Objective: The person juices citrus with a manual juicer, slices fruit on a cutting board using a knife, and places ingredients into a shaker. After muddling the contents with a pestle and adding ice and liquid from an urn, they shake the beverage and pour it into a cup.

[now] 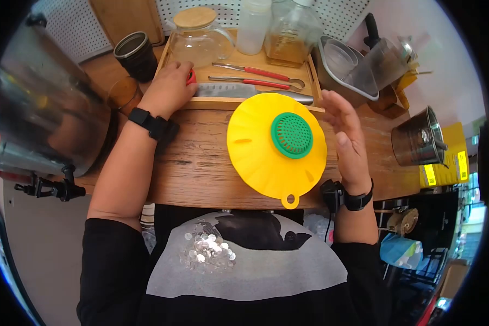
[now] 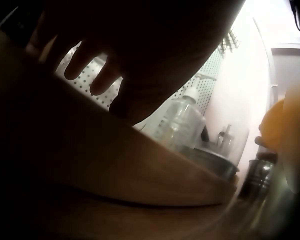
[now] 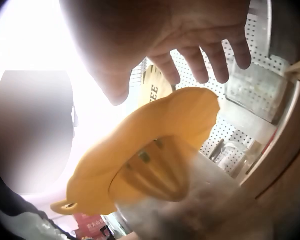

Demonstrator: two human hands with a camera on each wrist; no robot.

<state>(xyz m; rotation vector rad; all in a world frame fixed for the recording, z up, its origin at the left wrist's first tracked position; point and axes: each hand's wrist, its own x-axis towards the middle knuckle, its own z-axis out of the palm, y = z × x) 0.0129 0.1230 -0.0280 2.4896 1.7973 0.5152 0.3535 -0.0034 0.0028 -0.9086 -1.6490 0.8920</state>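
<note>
A yellow scalloped lid (image 1: pixel 255 157) with a green perforated strainer (image 1: pixel 292 135) at its middle sits over a clear container (image 3: pixel 205 185); a ribbed cone hangs beneath it. Beside its right rim my right hand (image 1: pixel 349 136) is raised, fingers extended and apart from the lid. My left hand (image 1: pixel 168 89) reaches into the left part of the wooden tray (image 1: pixel 223 103), fingers pointing down over its edge. A small red object (image 1: pixel 192 76) shows at its thumb side, partly hidden. Close by lie a knife (image 1: pixel 225 90) and two red-handled tools (image 1: pixel 266 73).
A glass teapot (image 1: pixel 201 46), a white bottle (image 1: pixel 252 27) and a jug of amber liquid (image 1: pixel 290 41) stand along the tray's back. Left is a large metal dispenser (image 1: pixel 54 103) beside a black cup (image 1: pixel 137 57). A grey tub (image 1: pixel 342 76) and metal pail (image 1: pixel 415 138) stand right.
</note>
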